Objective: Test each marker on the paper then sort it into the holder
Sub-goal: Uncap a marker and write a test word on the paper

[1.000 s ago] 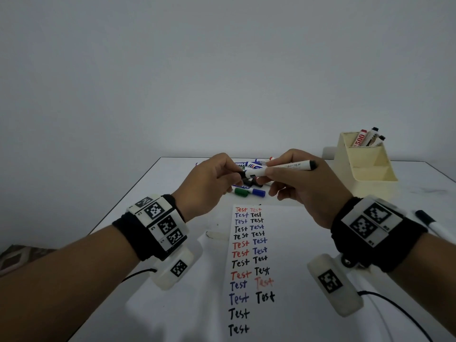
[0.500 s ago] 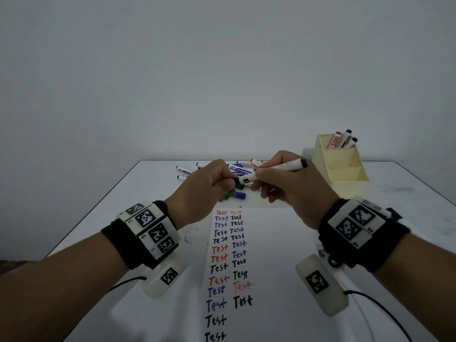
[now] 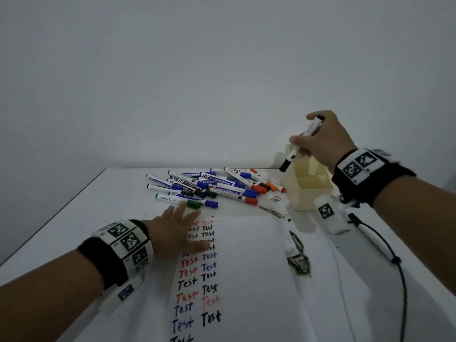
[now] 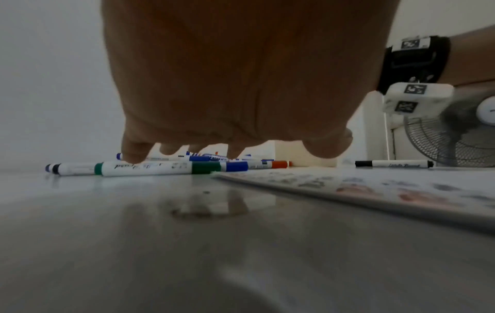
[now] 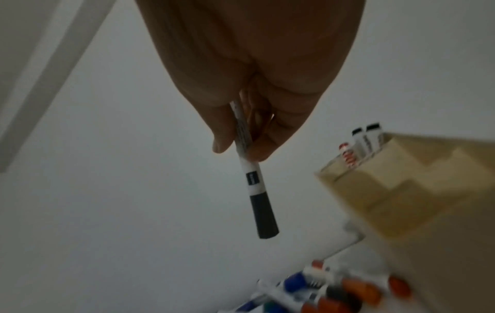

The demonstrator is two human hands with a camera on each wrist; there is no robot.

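While the capped black marker [image 3: 302,144] was pinched by the right hand [image 3: 323,141] over the holder [image 3: 307,193] at 1 o'clock for sorting, the left hand [image 3: 176,233] was spread flat, empty, toward the green marker [image 3: 181,199].

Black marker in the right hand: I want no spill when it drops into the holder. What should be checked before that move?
1. Cap on black marker: ok.
2. Right hand grips it firmly: ok.
3. Cap end over holder: not ok, it hangs beside the left wall.
4. Free room in holder: ok, front compartments look empty.
5. Left hand out of the way: ok, on the paper.
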